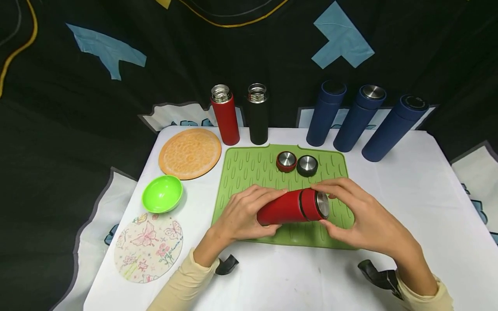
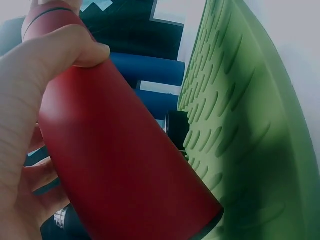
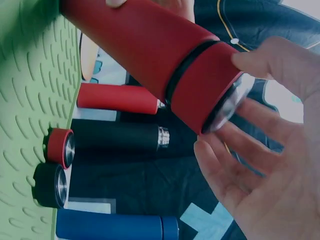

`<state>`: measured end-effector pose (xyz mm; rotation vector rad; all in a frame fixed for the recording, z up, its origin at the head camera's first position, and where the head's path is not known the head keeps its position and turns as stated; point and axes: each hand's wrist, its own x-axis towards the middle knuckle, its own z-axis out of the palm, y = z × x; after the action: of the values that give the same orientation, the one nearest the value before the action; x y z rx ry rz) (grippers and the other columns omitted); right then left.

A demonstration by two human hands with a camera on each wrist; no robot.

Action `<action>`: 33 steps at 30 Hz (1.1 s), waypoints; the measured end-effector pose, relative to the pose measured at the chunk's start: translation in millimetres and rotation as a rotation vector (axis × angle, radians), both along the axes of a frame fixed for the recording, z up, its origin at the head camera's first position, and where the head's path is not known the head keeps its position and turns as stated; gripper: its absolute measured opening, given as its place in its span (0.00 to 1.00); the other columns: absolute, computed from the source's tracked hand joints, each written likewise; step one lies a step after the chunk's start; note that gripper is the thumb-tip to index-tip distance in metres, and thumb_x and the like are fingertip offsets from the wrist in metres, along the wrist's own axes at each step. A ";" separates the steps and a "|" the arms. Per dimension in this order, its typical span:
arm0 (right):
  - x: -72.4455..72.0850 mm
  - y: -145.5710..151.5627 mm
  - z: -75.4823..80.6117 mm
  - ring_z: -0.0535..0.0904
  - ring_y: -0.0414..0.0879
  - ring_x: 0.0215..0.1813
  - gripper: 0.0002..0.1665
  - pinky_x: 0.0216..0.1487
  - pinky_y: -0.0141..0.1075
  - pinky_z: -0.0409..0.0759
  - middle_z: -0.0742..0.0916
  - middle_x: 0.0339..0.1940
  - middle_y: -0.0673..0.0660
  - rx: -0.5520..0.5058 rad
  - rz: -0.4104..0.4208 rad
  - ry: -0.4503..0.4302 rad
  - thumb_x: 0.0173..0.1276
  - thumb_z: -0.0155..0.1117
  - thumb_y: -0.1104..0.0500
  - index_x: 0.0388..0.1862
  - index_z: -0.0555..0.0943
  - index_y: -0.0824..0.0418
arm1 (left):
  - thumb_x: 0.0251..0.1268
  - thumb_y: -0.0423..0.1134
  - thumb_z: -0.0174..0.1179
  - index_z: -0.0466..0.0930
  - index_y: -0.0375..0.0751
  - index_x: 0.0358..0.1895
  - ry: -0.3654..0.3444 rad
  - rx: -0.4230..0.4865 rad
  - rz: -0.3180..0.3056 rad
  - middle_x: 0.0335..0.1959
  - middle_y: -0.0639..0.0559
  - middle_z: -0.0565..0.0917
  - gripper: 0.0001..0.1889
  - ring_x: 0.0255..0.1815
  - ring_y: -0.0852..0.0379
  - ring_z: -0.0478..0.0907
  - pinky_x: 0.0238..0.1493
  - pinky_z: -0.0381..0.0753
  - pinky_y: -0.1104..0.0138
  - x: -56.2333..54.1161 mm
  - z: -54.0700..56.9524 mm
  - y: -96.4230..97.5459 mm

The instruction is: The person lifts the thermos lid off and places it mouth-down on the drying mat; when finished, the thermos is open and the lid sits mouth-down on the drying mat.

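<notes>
A red thermos flask [image 1: 278, 210] lies tilted on its side in the air over the green drying mat [image 1: 241, 172], its capped end toward the right. My left hand [image 1: 243, 211] grips its body, thumb on the near side and fingers over the far side. At the other end, my right hand [image 1: 362, 216] pinches the red, steel-topped lid [image 3: 205, 90] between thumb and fingertips. A dark band [image 3: 187, 70] shows between lid and body. On the mat behind sit a loose red lid [image 1: 286, 161] and a loose black lid [image 1: 307, 166], side by side.
An uncapped red flask [image 1: 226, 121] and an uncapped black flask [image 1: 258, 119] stand at the back. Blue capped flasks [image 1: 355, 119] stand at the back right. Leftward are an orange round mat [image 1: 189, 153], a green bowl [image 1: 162, 194] and a butterfly-patterned round mat [image 1: 148, 248].
</notes>
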<state>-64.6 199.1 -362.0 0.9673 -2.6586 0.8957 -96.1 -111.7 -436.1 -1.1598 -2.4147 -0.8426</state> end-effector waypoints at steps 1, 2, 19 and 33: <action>0.0 -0.1 0.6 0.82 0.46 0.61 0.48 0.53 0.49 0.91 0.82 0.67 0.50 0.011 0.012 0.001 0.53 0.86 0.60 0.75 0.79 0.52 | 0.51 0.48 0.80 0.81 0.49 0.71 -0.002 0.001 0.000 0.58 0.54 0.89 0.38 0.54 0.56 0.84 0.49 0.89 0.64 0.2 -0.3 -0.6; 0.0 -0.2 1.3 0.81 0.47 0.65 0.50 0.55 0.51 0.90 0.81 0.69 0.51 0.015 0.016 -0.007 0.53 0.87 0.59 0.76 0.78 0.52 | 0.51 0.48 0.80 0.81 0.49 0.71 0.000 0.001 0.003 0.58 0.54 0.89 0.39 0.54 0.56 0.84 0.49 0.89 0.64 0.2 -0.4 -0.9; 2.9 -2.2 -5.3 0.87 0.46 0.55 0.52 0.51 0.46 0.91 0.82 0.69 0.52 -0.068 0.020 -0.120 0.55 0.86 0.64 0.79 0.74 0.52 | 0.50 0.49 0.80 0.82 0.49 0.70 0.021 -0.007 -0.008 0.56 0.54 0.89 0.39 0.51 0.57 0.85 0.48 0.89 0.65 1.5 1.0 -4.0; 5.4 -5.7 -2.8 0.88 0.43 0.46 0.39 0.43 0.41 0.91 0.87 0.59 0.51 -0.039 -0.094 -0.121 0.60 0.87 0.52 0.68 0.81 0.55 | 0.50 0.49 0.81 0.81 0.51 0.70 0.026 -0.017 -0.012 0.57 0.55 0.89 0.39 0.52 0.58 0.84 0.47 0.89 0.65 1.9 1.7 -1.9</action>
<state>-59.2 193.4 -364.8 0.7967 -2.7488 1.0117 -94.2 -113.6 -434.4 -1.1859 -2.4009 -0.8073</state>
